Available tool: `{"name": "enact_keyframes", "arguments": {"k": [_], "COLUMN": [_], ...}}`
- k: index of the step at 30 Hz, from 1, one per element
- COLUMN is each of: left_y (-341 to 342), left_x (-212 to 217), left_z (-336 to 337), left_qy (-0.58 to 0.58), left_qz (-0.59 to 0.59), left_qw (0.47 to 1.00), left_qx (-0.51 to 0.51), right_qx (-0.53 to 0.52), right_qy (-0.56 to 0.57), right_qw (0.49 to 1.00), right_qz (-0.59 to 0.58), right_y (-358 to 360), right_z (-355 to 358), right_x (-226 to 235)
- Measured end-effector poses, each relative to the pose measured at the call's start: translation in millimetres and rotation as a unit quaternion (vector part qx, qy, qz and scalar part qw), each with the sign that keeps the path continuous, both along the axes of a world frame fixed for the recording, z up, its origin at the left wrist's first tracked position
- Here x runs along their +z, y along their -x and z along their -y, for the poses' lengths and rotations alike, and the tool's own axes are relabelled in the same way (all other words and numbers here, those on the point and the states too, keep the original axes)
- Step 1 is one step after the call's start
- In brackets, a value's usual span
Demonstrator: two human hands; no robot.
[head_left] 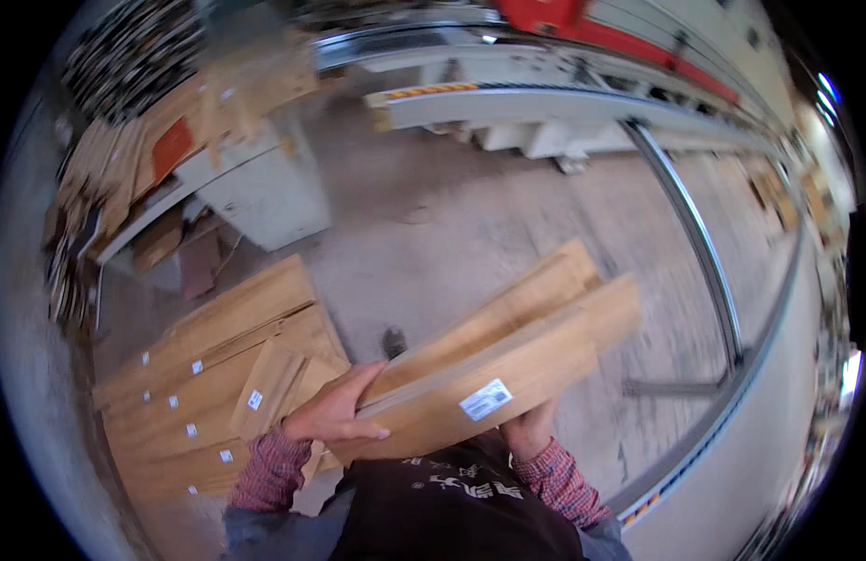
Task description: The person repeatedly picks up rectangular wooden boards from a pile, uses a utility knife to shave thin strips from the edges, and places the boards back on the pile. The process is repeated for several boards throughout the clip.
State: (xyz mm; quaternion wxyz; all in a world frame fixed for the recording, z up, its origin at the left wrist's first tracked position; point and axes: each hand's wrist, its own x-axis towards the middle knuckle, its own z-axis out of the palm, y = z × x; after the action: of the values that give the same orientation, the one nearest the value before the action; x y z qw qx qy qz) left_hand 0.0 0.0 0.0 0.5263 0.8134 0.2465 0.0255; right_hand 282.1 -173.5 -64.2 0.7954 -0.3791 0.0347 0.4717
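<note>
In front of my body I carry a small stack of wooden boards (545,358), tilted up toward the right, with a white printed label on the nearest face. My left hand (338,409) grips the left end, its thumb lying over the near board and its fingers at the far side. Under the stack, toward its right half, my right hand (531,428) supports it from below; most of its fingers are hidden behind the wood. A gap shows between the near board and the ones beyond it.
On the left lie labelled wooden panels (185,383) with shorter pieces on top. Beyond them a workbench (265,192) carries stacked strips and an orange-red piece. A large machine with a white beam (526,105) spans the back; a metal rail (695,238) runs along the right.
</note>
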Motion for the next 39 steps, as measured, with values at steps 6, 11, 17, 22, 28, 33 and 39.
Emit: {"name": "enact_keyframes", "arguments": {"k": [6,11,17,22,28,33,39], "left_y": [56,88,106,88,90,116,184], "left_x": [20,43,72,95,115,116,114], "left_z": [-241,-367,-487,-581,-683,-797,-983], "left_qy": [0.007,0.030,0.205,0.198,0.195,0.197,0.226], "left_qz": [0.016,0.031,0.107,0.145,0.180,0.140,0.105], "left_qw": [0.998,0.988,0.921,0.877,0.829,0.825,0.839], "left_qx": [0.056,0.151,0.313,0.413,0.492,0.511,0.483], "right_qx": [0.067,0.171,0.275,0.397,0.558,0.586,0.590], "right_qy": [-0.046,-0.024,-0.053,-0.051,-0.002,-0.005,0.053], "right_qw": [0.996,0.984,0.960,0.916,0.828,0.808,0.804], "right_qz": [-0.024,-0.036,-0.010,0.006,0.054,0.051,0.046], "right_y": [27,41,61,61,73,103,153], "right_z": [-286,-469,-678,-840,-996,-1118,-1286], "right_x": [46,78,112,137,185,187,152]}}
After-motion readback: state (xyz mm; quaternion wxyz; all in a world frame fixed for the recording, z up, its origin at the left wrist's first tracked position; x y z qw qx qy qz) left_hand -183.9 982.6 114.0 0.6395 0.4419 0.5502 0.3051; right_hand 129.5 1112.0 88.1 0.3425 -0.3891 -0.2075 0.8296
